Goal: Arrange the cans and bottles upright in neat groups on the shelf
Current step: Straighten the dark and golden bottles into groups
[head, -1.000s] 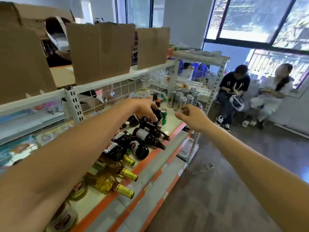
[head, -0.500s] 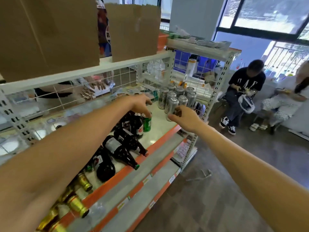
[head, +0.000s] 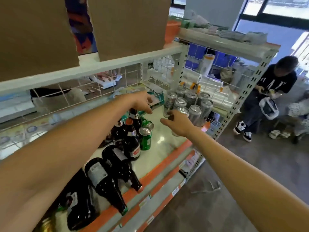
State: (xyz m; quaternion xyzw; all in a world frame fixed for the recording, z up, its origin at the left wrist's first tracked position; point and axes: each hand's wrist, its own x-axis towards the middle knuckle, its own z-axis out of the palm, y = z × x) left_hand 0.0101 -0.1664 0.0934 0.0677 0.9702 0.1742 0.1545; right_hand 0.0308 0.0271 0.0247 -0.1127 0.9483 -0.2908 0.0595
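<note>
Covering a silver can [head: 184, 111] — right hand [head: 178, 125]; whether its fingers [head: 165, 121] grip, unclear.

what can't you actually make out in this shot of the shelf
All in the head view:
- The left hand covers the top of the upright brown bottle; its grip is unclear.
- The right hand partly hides the front silver cans; whether it holds one is unclear.
- Labels on the lying dark bottles: blurred, unreadable.
- The gold-toned bottle: cut off by the bottom edge.
- Shelf price tags: too small to read.
</note>
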